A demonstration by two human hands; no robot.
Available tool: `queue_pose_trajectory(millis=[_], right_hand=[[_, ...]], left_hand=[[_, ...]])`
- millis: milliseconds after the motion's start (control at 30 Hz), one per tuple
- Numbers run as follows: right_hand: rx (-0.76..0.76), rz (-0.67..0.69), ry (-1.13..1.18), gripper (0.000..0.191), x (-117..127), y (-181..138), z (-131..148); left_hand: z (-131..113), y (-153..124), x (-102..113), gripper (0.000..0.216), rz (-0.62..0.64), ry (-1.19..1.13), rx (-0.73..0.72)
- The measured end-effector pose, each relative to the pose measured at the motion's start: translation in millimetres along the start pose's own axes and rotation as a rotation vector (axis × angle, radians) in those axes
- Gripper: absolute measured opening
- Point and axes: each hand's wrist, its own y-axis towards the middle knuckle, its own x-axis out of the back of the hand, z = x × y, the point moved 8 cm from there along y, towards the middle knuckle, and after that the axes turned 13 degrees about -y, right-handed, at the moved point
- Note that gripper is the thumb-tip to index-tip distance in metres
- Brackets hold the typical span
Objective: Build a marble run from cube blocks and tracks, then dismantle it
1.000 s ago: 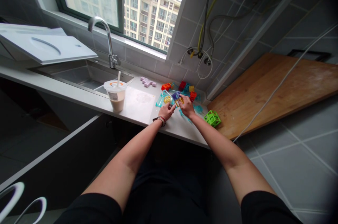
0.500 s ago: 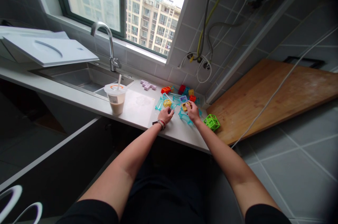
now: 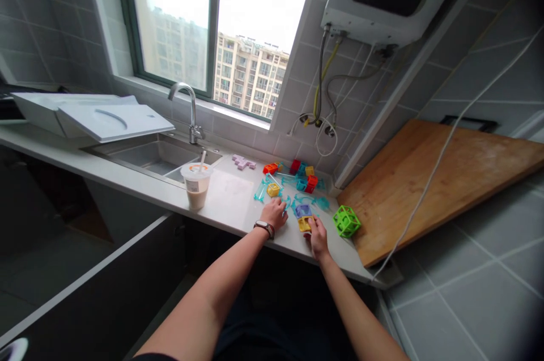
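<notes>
My right hand (image 3: 318, 238) is closed on a yellow open-frame cube block (image 3: 304, 224), which is joined to a purple block (image 3: 303, 211). It holds the pair near the counter's front edge. Low over the counter, my left hand (image 3: 273, 215) has its fingers bent downward and slightly apart, with nothing visible in them. Its fingertips are beside teal plastic pieces (image 3: 287, 202), and a second yellow cube block (image 3: 273, 190) lies just beyond. Behind both hands are more teal pieces, a red block (image 3: 311, 183) and a teal block (image 3: 301, 185).
A lidded cup with a straw (image 3: 197, 185) stands left, before the sink (image 3: 157, 154) and faucet (image 3: 193, 117). Lilac pieces (image 3: 243, 162) and orange-red blocks (image 3: 270, 169) lie farther back. At right, a green frame cube (image 3: 347, 221) sits beside a leaning wooden board (image 3: 429, 191).
My right hand has drawn the joined yellow and purple blocks toward the counter's front edge, away from the other pieces. My left hand stays near the teal pieces. The view has tilted upward.
</notes>
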Motion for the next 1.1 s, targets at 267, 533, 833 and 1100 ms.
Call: queue_pose_trajectory(millis=[267,533,833,1100], right_hand=[[0.035,-0.003,0.024,0.031,1.4,1.8,-12.5],[0.115,0.09,-0.056,0.025,-9.2,1.2,-4.6],[0.13,0.145,-0.097,0.026,-13.5,2.0,-4.8],[0.115,0.156,-0.121,0.035,-13.3,2.9,-5.9]], left_hand=[[-5.4,-1.6,2.7,0.04,-0.024,0.104,-0.052],[-38.9,-12.9,-6.4,0.071,0.104,0.092,-0.409],[-41.6,-15.8,-16.0,0.068,0.161,0.123,-0.488],[-42.7,-14.8,-11.9,0.063,0.122,0.121,-0.433]])
